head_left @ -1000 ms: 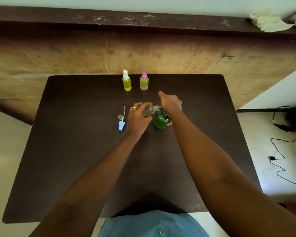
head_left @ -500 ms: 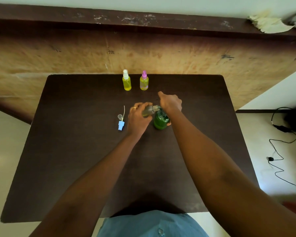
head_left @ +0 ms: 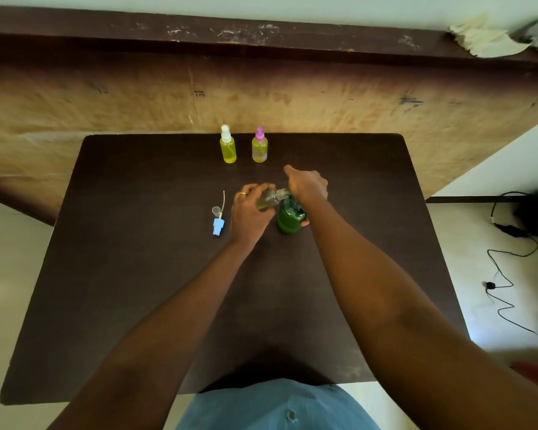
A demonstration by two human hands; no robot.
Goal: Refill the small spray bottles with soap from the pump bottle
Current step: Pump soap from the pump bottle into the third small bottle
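Green soap fills the pump bottle [head_left: 289, 218] at mid-tabletop [head_left: 137, 274]. The right hand [head_left: 306, 186] grips its pump head, and the left hand [head_left: 249, 212] holds the uncapped small spray bottle [head_left: 269, 200] tilted, mouth at the spout. Just left lie a blue sprayer head [head_left: 218, 226] and a clear cap [head_left: 216, 210]. Farther back, the white-topped bottle [head_left: 228, 145] and pink-topped bottle [head_left: 259, 145] stand capped and yellow-full, seemingly done. The third looks only partly filled.

two spray bottles [head_left: 243, 146] far edge, blue sprayer [head_left: 218, 226] left
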